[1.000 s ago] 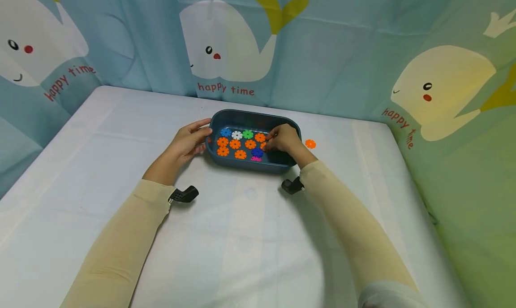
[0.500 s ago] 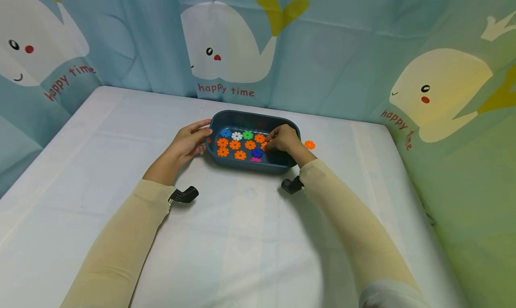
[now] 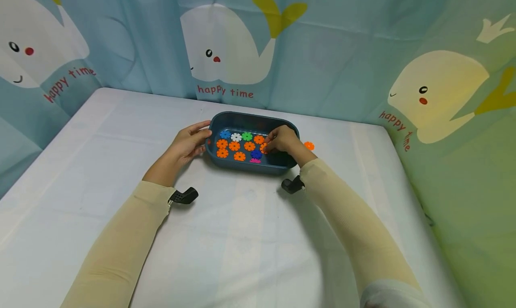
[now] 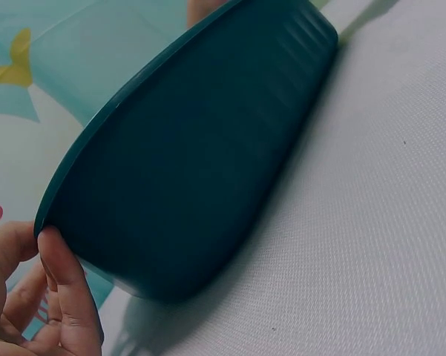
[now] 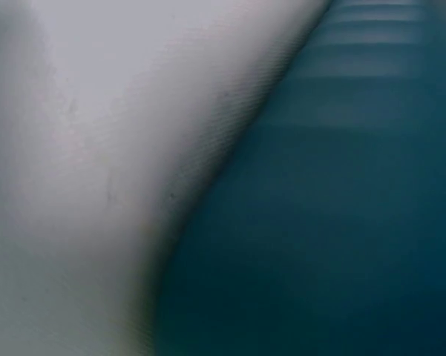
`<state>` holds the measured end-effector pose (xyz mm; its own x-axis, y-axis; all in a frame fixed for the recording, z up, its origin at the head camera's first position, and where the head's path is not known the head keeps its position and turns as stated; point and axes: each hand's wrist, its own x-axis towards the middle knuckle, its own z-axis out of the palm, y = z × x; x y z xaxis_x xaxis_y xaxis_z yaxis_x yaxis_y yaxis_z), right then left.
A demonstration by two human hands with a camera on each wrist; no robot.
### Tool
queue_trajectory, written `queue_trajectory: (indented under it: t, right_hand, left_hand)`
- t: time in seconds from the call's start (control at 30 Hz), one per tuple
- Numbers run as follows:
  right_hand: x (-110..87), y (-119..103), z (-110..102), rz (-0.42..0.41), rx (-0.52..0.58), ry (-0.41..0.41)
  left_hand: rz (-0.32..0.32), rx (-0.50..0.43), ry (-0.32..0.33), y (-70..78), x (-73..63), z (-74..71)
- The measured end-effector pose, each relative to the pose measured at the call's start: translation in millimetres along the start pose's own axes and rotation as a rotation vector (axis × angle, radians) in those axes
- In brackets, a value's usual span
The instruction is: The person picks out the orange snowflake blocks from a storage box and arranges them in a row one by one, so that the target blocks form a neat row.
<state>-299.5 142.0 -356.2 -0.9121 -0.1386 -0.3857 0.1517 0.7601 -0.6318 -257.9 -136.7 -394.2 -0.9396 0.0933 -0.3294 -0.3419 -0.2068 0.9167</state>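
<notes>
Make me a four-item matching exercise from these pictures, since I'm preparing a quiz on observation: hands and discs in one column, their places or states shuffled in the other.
Things:
1. Left hand
2. Right hand
3. White disc
4. Pink disc

Places or states:
A. Partly hidden by the near wall of the tray
B. Between the light blue disc and the green disc
C. Fingers down inside the tray
D. Pinching the tray's rim at one end

Right pairs: 1-D, 2-C, 3-B, 4-A.
</notes>
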Motion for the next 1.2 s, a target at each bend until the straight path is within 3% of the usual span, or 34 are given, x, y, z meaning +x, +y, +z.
queue_trajectory:
  t: [0.2,0.87,1.2]
  right_hand:
    - [-1.4,-2,-1,-0.005,-0.024,-0.022]
    - [-8.6,-7,-12,0.008,0.104,-0.123]
    - [-12.5,-9,-22,0.026,0.126,-0.126]
  left_hand:
    - [0.006,-0.007,-0.004,-0.8,0.6,0.0]
    - [0.003,-0.019,-0.002,-0.3,0.5,0.2]
    - [0.003,-0.028,-0.006,-0.5,1.0,0.2]
